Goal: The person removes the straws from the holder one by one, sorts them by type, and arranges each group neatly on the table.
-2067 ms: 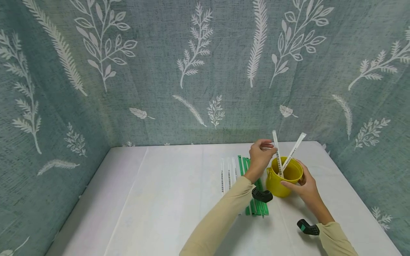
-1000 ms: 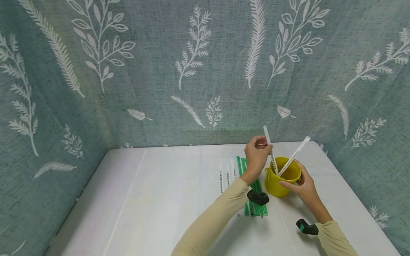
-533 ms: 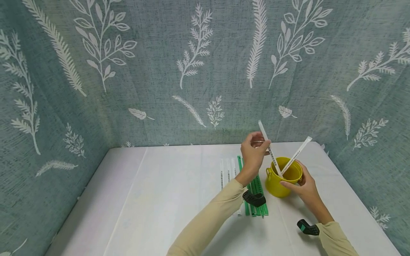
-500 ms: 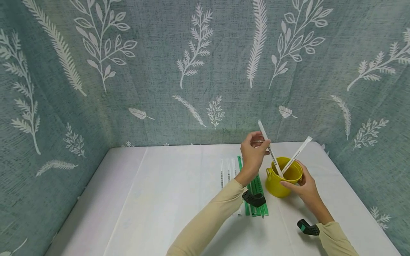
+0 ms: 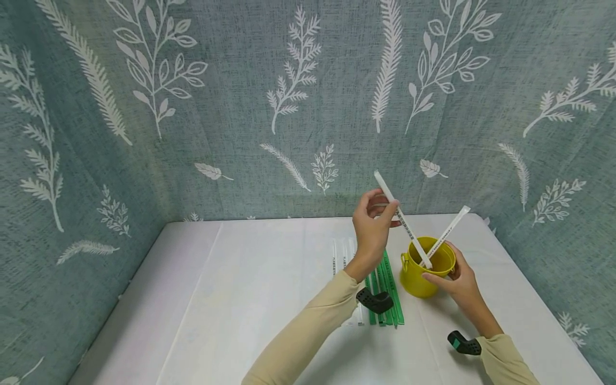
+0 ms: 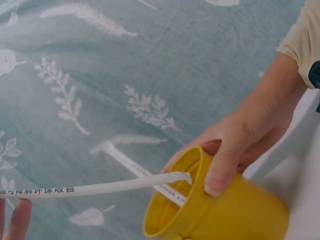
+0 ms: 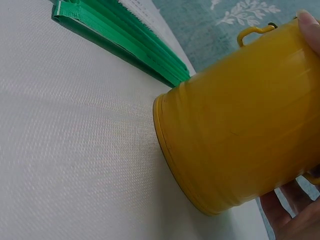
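Note:
A straw in a white printed paper wrapper (image 5: 406, 227) leans left, pinched between the thumb and fingers of my left hand (image 5: 371, 232). Its lower end sits at the mouth of a small yellow bucket (image 5: 416, 284); in the left wrist view that end (image 6: 175, 176) shows just over the opening. A second white-wrapped straw (image 5: 451, 227) stands slanted to the right inside the bucket. My right hand (image 5: 459, 280) grips the bucket at its right side, thumb on the near rim. In the right wrist view the bucket's base (image 7: 172, 145) faces the white tabletop.
Several green-wrapped straws (image 5: 393, 291) lie side by side left of the bucket, partly under my left forearm. Left of them lie several white-wrapped straws (image 5: 334, 260). A leaf-patterned grey-green cloth (image 5: 240, 107) hangs behind the white table (image 5: 231, 299).
My left hand has moved up and left, drawing the white-wrapped straw upward and tilting it further left. The right hand and bucket have stayed put.

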`<state>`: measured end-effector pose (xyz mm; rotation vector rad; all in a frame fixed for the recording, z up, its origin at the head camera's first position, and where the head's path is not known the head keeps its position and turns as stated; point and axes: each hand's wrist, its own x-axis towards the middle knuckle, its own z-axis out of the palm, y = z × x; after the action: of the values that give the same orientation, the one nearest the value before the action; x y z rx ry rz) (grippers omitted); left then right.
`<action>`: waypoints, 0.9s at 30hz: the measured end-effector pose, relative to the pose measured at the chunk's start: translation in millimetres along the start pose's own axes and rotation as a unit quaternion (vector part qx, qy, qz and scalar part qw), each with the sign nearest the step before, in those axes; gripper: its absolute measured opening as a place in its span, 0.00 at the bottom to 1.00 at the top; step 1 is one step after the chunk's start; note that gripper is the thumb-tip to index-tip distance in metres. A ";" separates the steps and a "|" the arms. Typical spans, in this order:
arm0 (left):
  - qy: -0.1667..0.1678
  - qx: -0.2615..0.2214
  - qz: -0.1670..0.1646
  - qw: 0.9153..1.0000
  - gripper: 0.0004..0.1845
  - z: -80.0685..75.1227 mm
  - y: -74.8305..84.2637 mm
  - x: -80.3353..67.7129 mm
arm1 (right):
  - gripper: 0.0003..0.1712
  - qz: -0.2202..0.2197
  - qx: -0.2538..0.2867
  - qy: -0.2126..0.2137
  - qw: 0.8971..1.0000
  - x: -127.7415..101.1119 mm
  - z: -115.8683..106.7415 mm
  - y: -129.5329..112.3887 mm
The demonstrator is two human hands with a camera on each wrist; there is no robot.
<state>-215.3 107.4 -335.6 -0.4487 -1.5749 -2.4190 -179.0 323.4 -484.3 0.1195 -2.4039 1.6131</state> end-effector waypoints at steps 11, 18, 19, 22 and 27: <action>-0.009 0.011 0.022 1.000 0.18 -14.7 9.0 0.7 | 0.50 -0.005 -0.009 0.004 1.000 0.7 0.0 3.7; -0.010 0.025 0.016 1.000 0.19 -30.2 -8.6 6.1 | 0.50 -0.007 -0.007 0.006 1.000 0.2 -0.1 3.5; -0.009 0.026 0.016 1.000 0.19 -32.5 -12.0 7.2 | 0.50 -0.007 -0.007 0.006 1.000 -0.1 -0.3 3.2; -0.011 0.035 0.013 0.999 0.20 -38.4 -14.7 8.6 | 0.50 -0.009 -0.006 0.006 1.000 -0.7 -0.7 2.5; -0.008 0.044 0.009 0.999 0.20 -48.6 -12.8 8.6 | 0.50 -0.010 0.000 0.002 1.000 -0.6 0.2 0.9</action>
<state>-234.2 67.9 -361.7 -0.4657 -1.6691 -2.3281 -178.6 323.5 -485.3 0.1407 -2.3920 1.6025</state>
